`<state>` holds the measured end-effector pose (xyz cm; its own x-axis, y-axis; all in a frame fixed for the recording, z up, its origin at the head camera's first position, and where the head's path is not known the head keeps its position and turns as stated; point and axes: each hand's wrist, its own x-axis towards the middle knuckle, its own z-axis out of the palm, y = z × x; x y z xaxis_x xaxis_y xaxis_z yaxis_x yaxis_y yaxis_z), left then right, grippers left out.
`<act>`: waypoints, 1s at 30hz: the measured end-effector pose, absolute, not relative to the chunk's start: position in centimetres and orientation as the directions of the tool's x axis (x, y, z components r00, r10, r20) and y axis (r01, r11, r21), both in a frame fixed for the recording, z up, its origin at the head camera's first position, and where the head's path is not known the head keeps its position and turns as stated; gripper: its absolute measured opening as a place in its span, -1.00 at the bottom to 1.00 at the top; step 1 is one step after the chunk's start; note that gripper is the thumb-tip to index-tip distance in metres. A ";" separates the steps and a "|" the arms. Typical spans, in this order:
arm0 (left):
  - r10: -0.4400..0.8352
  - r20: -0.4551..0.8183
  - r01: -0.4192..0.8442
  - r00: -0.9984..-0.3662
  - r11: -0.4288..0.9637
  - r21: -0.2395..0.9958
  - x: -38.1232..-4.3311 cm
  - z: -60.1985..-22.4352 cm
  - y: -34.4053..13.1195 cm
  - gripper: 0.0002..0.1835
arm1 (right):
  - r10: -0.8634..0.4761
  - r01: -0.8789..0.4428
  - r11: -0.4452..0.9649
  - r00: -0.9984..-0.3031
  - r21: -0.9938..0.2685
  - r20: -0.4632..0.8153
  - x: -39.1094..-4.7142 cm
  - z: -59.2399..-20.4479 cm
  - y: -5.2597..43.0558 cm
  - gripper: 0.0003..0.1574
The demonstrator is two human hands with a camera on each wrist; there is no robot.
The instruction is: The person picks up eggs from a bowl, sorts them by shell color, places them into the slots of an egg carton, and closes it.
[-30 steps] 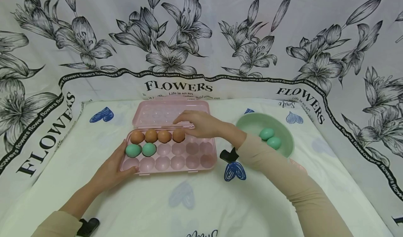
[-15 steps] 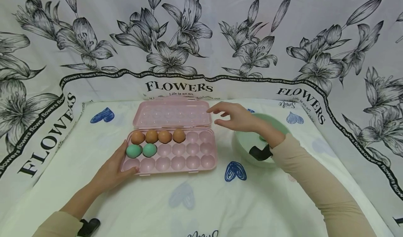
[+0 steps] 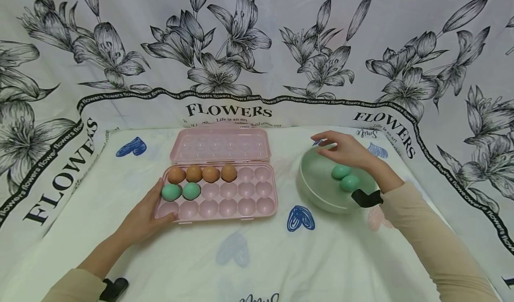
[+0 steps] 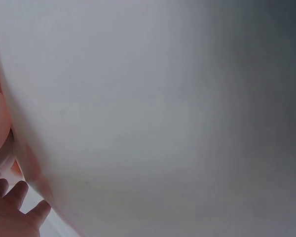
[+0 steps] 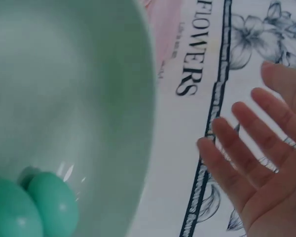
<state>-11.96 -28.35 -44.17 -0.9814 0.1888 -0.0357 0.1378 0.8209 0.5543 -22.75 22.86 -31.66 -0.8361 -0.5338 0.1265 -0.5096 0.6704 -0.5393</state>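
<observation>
A pink egg carton (image 3: pixel 217 209) lies with its lid (image 3: pixel 221 143) folded back. Several brown eggs (image 3: pixel 194 173) sit in its back row, and two green eggs (image 3: pixel 171 192) in the middle row at the left. My left hand (image 3: pixel 140 219) holds the carton's left front corner, thumb at the front edge and fingers along the side; they show only partly in the left wrist view. Over the back of a green bowl (image 3: pixel 321 190) hovers my right hand (image 3: pixel 345 149), fingers extended and holding nothing. Two more green eggs (image 5: pixel 52 205) rest inside the bowl.
A white cloth (image 3: pixel 257 266) with blue hearts covers the table. Behind it hangs a flower-printed fabric (image 3: pixel 313 34). A black strap with a small device (image 3: pixel 367 198) sits on the right wrist, and another (image 3: pixel 114 289) on the left.
My right hand has moved right, from above the carton's back row to above the bowl. The eggs in the carton and my left hand have stayed in place.
</observation>
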 end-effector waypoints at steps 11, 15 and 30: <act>0.183 -0.034 0.135 -0.982 0.824 0.550 -12.0 -44.5 -28.4 0.19 | -0.490 -0.408 0.781 -0.870 -0.473 -0.057 -22.3 -34.2 26.4 -0.52; 0.184 -0.038 0.134 -0.982 0.827 0.546 -12.0 -44.6 -28.5 0.20 | -0.494 -0.425 0.793 -0.868 -0.437 -0.053 -22.2 -35.1 27.2 -0.53; 0.184 -0.031 0.137 -0.982 0.827 0.546 -12.1 -44.6 -28.4 0.19 | -0.483 -0.389 0.808 -0.868 -0.443 -0.118 -21.2 -36.3 29.8 -0.61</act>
